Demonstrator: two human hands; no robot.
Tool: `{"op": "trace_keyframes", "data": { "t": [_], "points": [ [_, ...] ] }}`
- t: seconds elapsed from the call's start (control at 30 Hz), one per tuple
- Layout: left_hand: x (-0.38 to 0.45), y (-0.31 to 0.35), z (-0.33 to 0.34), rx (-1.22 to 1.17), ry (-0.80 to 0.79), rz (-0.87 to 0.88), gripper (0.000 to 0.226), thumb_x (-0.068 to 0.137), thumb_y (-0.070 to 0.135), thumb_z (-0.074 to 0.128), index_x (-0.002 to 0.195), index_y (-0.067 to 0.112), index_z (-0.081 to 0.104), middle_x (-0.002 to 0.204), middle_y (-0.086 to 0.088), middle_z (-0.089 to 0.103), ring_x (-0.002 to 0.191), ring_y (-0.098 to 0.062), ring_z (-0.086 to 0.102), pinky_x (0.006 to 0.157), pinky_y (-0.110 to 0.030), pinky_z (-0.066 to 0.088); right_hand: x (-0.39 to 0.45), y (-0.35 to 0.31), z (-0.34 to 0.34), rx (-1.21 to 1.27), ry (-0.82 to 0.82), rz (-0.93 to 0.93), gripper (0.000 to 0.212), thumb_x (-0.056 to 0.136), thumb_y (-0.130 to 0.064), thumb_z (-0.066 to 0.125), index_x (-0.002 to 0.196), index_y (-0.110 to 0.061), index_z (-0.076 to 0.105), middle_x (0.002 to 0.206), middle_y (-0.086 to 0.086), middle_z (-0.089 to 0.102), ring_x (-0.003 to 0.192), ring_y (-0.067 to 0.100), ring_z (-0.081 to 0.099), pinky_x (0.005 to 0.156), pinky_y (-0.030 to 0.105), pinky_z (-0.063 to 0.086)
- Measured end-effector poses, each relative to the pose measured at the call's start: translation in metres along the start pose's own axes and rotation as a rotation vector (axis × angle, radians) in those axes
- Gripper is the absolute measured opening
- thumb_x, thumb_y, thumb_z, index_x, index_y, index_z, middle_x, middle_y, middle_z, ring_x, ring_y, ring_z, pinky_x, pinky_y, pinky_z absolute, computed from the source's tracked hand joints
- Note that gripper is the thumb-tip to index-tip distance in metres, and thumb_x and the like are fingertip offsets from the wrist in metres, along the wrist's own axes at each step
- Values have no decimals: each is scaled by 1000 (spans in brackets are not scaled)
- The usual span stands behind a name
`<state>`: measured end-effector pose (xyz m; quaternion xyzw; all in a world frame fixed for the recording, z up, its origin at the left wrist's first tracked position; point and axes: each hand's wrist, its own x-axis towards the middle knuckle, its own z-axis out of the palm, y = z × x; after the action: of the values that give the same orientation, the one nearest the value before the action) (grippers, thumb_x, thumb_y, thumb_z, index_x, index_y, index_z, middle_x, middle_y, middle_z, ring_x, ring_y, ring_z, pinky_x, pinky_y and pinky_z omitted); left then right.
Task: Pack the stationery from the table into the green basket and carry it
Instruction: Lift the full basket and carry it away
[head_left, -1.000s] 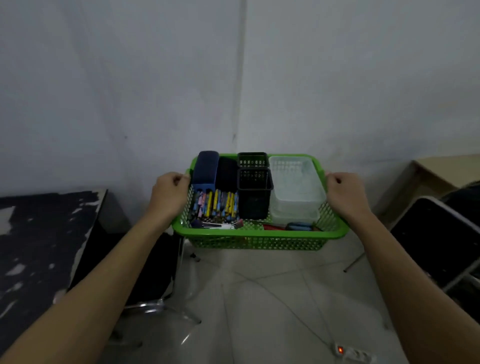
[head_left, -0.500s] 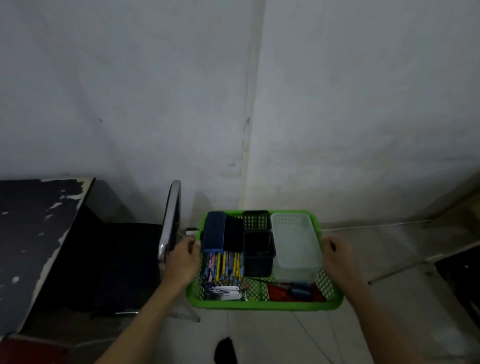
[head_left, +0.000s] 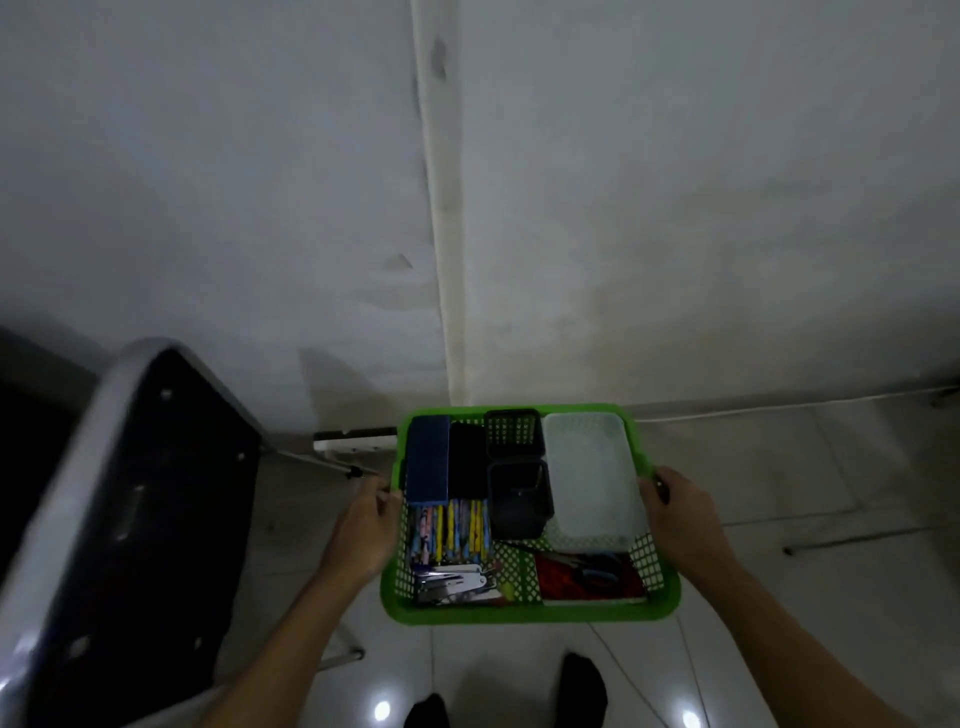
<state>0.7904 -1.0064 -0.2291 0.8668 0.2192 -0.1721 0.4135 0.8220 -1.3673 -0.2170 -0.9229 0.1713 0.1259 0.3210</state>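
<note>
I hold the green basket (head_left: 524, 612) low over the tiled floor, near a wall corner. My left hand (head_left: 363, 530) grips its left rim and my right hand (head_left: 680, 519) grips its right rim. Inside lie a blue box (head_left: 427, 457), a black case (head_left: 466, 462), two black mesh pots (head_left: 517, 486), a clear plastic tray (head_left: 589, 473), several coloured pens (head_left: 452, 532), a stapler (head_left: 449, 579) and scissors on a red booklet (head_left: 589, 574).
A black chair (head_left: 135, 519) with a metal frame stands close on the left, its back towards me. A white power strip (head_left: 353, 442) lies by the wall behind the basket. A cable (head_left: 779, 405) runs along the skirting at right. My feet (head_left: 582, 691) show at the bottom.
The basket has come down from chest height towards the floor by the wall corner. The view has tilted down and closer; the chair at left now looms larger. Both hands keep their grip.
</note>
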Motion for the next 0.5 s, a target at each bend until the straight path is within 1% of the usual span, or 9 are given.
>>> {"op": "trace_keyframes", "data": {
  "t": [0.1, 0.2, 0.33, 0.37, 0.43, 0.47, 0.5],
  "points": [
    [56, -30, 46, -7, -14, -20, 13, 106, 35, 42, 105, 25, 52, 89, 0, 66, 79, -20, 66, 75, -41, 57, 56, 32, 45, -13, -37, 1, 27, 104, -27, 49, 90, -8, 60, 71, 3, 62, 60, 15, 60, 47, 26, 37],
    [108, -63, 94, -13, -23, -40, 16, 106, 37, 41, 97, 28, 51, 87, 1, 67, 78, -18, 66, 74, -40, 56, 108, 69, 95, -47, -80, 8, 25, 105, -28, 48, 94, -10, 60, 73, 4, 62, 62, 17, 61, 49, 26, 39],
    [163, -107, 156, -9, -9, -48, 17, 106, 34, 42, 92, 29, 49, 81, -1, 67, 73, -18, 67, 68, -39, 54, 163, 123, 159, -137, -132, 27, 24, 105, -33, 46, 97, -12, 56, 77, 1, 61, 65, 16, 62, 50, 27, 44],
    [175, -118, 171, -2, -24, -55, 16, 106, 33, 42, 92, 28, 49, 80, -1, 67, 71, -18, 67, 65, -39, 54, 175, 136, 175, -163, -156, 43, 25, 104, -35, 45, 97, -13, 55, 77, 1, 62, 65, 16, 63, 51, 29, 48],
    [203, -137, 200, -4, -30, -62, 16, 106, 32, 42, 93, 27, 49, 78, -2, 67, 69, -18, 67, 63, -39, 54, 200, 159, 206, -212, -202, 68, 27, 104, -39, 44, 96, -14, 54, 79, 2, 63, 65, 18, 65, 55, 37, 57],
    [225, -157, 230, 1, -39, -61, 16, 106, 31, 42, 93, 26, 50, 77, -2, 67, 68, -18, 67, 63, -39, 54, 220, 186, 233, -229, -229, 70, 28, 104, -41, 44, 95, -16, 53, 79, 2, 64, 65, 18, 66, 57, 40, 60],
    [235, -164, 239, -3, -39, -64, 16, 106, 30, 43, 93, 26, 50, 76, -3, 67, 68, -19, 67, 63, -39, 54, 230, 195, 241, -249, -253, 69, 28, 103, -41, 44, 95, -16, 53, 80, 2, 64, 65, 18, 67, 58, 41, 61]
  ]
}}
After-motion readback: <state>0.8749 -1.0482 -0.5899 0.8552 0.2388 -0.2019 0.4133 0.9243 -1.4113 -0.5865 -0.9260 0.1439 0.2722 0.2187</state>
